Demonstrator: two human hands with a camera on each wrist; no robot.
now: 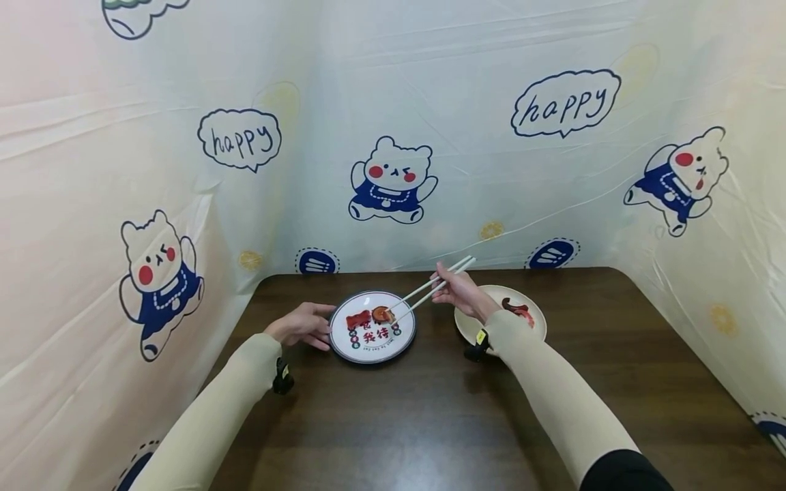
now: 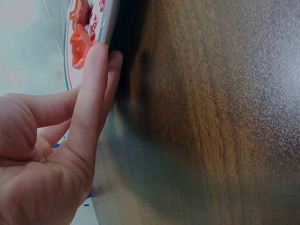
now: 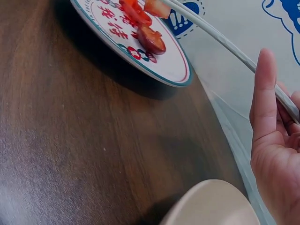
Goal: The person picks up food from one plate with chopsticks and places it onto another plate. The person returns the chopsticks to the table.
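A round white plate (image 1: pixel 374 351) with red characters and a dark rim lies left of the middle. My left hand (image 1: pixel 303 324) touches its left edge, the fingers fairly straight along the rim in the left wrist view. My right hand (image 1: pixel 457 293) holds a pair of pale chopsticks (image 3: pixel 215 35) slanting down to the plate. At their tips is a pale orange piece of food (image 3: pixel 157 8); whether they pinch it is unclear. Near it on the plate are a crinkled red piece (image 1: pixel 358 320) and a shiny brown piece (image 3: pixel 152 40).
A cream plate (image 1: pixel 539 327) stands to the right, partly under my right wrist, bearing a dark curved piece (image 1: pixel 514 305) and some red food. The brown wooden table (image 1: pixel 381 423) ends at a printed cloth (image 1: pixel 467 170) behind and at the sides.
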